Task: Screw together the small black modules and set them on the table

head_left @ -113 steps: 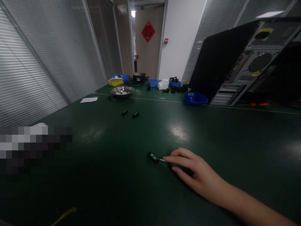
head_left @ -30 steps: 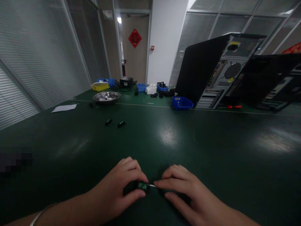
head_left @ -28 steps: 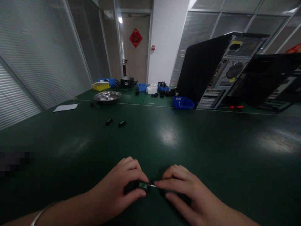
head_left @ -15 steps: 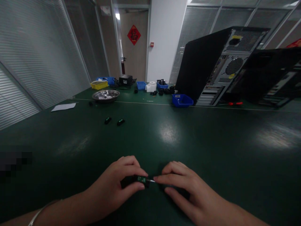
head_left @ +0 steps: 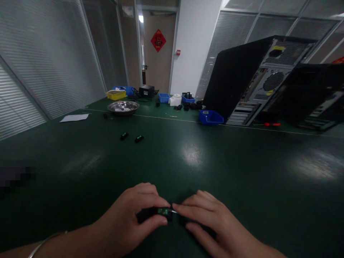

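Observation:
My left hand (head_left: 134, 218) pinches a small black part with a green face (head_left: 161, 211) low on the dark green table (head_left: 215, 168), fingers curled round it. My right hand (head_left: 212, 222) is closed on a thin tool whose metal tip (head_left: 174, 211) touches the part's right end; the tool's dark body is mostly hidden under the fingers. Two more small black parts (head_left: 124, 136) (head_left: 139, 138) lie farther out on the table, left of centre.
A metal bowl (head_left: 123, 106), a sheet of paper (head_left: 74, 117), yellow (head_left: 116, 94) and blue bins (head_left: 210, 117), a red-handled screwdriver (head_left: 272, 124) and open computer cases (head_left: 258, 82) stand along the far part of the table. A blurred patch (head_left: 13, 177) sits at the left.
Earlier only my right hand was on the table with the tool at the part. My left hand has since come in and taken the part; over the last second both hands barely moved.

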Action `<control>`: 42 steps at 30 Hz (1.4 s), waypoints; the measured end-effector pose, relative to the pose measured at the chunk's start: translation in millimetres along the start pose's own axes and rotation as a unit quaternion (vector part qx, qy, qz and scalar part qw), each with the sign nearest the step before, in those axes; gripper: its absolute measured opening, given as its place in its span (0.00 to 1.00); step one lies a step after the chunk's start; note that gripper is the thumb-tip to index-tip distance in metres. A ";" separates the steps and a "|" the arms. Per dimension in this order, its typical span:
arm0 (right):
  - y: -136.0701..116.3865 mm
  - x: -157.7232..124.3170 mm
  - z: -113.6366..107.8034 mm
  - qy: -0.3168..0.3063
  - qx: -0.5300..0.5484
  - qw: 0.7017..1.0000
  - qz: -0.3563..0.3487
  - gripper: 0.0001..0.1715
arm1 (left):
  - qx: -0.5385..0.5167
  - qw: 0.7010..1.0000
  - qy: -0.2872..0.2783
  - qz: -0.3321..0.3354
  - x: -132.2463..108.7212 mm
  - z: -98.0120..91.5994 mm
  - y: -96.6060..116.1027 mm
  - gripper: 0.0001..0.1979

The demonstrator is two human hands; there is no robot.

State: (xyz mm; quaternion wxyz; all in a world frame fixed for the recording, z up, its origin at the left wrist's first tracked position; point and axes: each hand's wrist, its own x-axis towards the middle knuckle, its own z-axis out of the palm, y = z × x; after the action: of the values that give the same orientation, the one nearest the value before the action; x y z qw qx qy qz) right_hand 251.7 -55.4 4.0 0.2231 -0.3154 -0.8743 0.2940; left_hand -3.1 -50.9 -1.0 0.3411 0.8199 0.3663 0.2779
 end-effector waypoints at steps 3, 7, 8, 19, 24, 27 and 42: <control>0.0 -2.8 2.5 0.008 -0.006 1.000 -0.026 0.31 | -0.004 1.000 0.001 -0.003 -0.6 -0.3 1.0 0.08; -1.4 -4.7 5.6 0.026 -0.023 0.999 -0.041 0.35 | -0.013 1.000 -0.002 -0.017 -0.6 0.0 0.8 0.10; -1.3 -4.4 6.1 0.027 -0.030 0.998 -0.042 0.35 | -0.018 1.000 0.000 -0.021 -0.6 0.2 0.8 0.10; -1.2 -0.8 5.7 -0.007 -0.018 1.000 -0.010 0.29 | -0.060 0.997 0.021 -0.053 0.8 2.3 -3.3 0.10; -1.3 -3.5 5.1 0.001 -0.013 1.000 -0.020 0.28 | -0.038 0.998 0.022 -0.053 0.2 2.3 -2.0 0.09; -0.2 -2.5 4.1 0.001 0.005 1.000 0.007 0.30 | -0.001 0.998 0.016 -0.069 1.2 2.0 -0.5 0.13; 0.2 -1.5 0.8 0.068 0.050 0.996 -0.009 0.32 | 0.045 0.985 -0.106 0.126 0.9 -22.4 -3.5 0.29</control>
State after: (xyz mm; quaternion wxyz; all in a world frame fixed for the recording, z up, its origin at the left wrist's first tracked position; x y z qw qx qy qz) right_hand 252.4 -56.6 3.0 0.3003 -0.3157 -0.8439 0.3129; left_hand -19.9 -40.5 10.3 0.3036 0.8986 0.2341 0.2133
